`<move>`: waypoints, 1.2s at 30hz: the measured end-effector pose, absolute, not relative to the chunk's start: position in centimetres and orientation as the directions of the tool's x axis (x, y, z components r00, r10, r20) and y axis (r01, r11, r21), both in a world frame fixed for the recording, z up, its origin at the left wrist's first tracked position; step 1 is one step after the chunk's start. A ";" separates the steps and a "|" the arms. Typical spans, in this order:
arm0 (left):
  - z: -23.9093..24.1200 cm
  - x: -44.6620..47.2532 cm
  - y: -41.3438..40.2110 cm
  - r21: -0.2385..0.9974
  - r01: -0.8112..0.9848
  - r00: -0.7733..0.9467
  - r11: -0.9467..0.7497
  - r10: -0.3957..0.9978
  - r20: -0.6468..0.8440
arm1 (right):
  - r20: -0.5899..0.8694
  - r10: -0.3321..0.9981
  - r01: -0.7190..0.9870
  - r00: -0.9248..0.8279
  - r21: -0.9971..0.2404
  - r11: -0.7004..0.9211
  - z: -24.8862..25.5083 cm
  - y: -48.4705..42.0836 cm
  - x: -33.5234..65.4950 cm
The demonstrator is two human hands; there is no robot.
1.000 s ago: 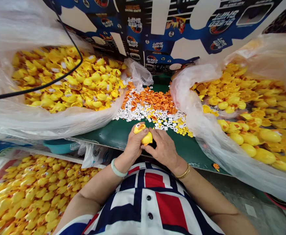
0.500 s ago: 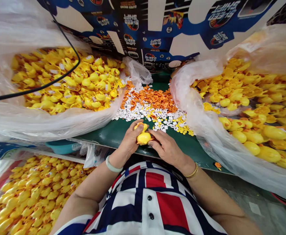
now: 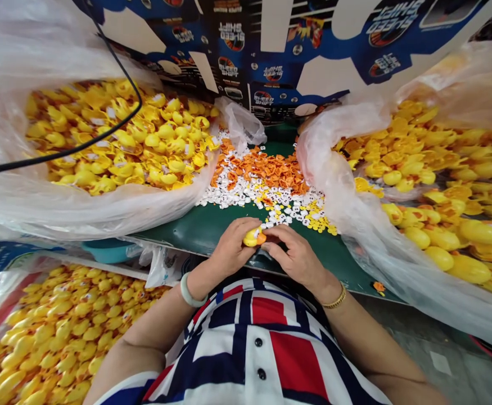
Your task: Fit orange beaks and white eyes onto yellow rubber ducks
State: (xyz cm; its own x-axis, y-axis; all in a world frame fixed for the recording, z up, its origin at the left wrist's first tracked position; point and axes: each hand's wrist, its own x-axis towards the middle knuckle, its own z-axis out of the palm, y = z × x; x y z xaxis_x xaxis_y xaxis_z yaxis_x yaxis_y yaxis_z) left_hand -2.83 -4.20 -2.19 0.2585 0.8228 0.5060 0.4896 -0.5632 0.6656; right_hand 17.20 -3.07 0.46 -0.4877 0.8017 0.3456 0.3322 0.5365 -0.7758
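pinching a small yellow rubber duck (image 3: 252, 238) between them, the left hand (image 3: 231, 247) and right hand (image 3: 296, 260) close narrowly around it over a dark green tabletop (image 3: 186, 225), and a glossy orange beak shows at its right end. a pale jade bangle (image 3: 188, 291) circles the left wrist, a gold link bracelet (image 3: 335, 301) the right. at twelve o'clock lies a loose heap of orange beaks (image 3: 271, 169) beside small white eye pieces (image 3: 237, 194). clear plastic bags (image 3: 102, 214) spill heaps of yellow ducks (image 3: 144, 140) at ten o'clock and more yellow ducks (image 3: 439, 236) at two, with another yellow duck pile (image 3: 60, 337) at seven. beyond, a glossy blue printed carton (image 3: 271, 56) carries upside-down lettering, perhaps "speed shift", though i can't be sure.
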 end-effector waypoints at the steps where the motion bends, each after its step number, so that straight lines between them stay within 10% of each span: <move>1: -2.2 -2.7 -4.2 0.661 0.521 0.244 -0.539 0.837 0.490 | 0.328 0.813 0.336 -0.481 -0.788 0.517 0.4 -3.2 17.1; 18: -2.2 -0.7 -5.2 0.523 0.678 0.240 -0.517 0.827 0.508 | -0.010 0.898 0.267 -0.440 -0.956 0.120 0.1 -3.4 16.3; 23: -1.5 -2.9 -6.4 0.577 0.657 0.250 -0.485 0.862 0.441 | -0.038 0.758 0.315 -0.651 -0.922 0.224 1.1 -0.2 16.9; 27: -0.3 -11.3 -11.2 0.573 0.811 -0.139 -0.115 0.914 0.381 | 0.160 0.821 0.559 -0.548 -0.660 0.502 2.0 4.4 17.5; 32: 2.4 -23.4 -19.0 -0.032 0.837 -0.514 0.546 0.805 0.298 | 0.178 0.800 0.778 -0.573 -0.187 0.599 1.0 8.6 17.1; 34: 2.6 -24.7 -20.1 0.009 0.785 -0.583 0.619 0.735 0.346 | 0.144 0.801 0.789 -0.581 -0.141 0.598 0.3 9.4 16.8; 36: 1.9 -23.1 -19.2 0.326 0.745 -0.666 0.583 0.679 0.307 | 0.155 0.808 0.795 -0.568 -0.151 0.587 -0.3 9.7 16.7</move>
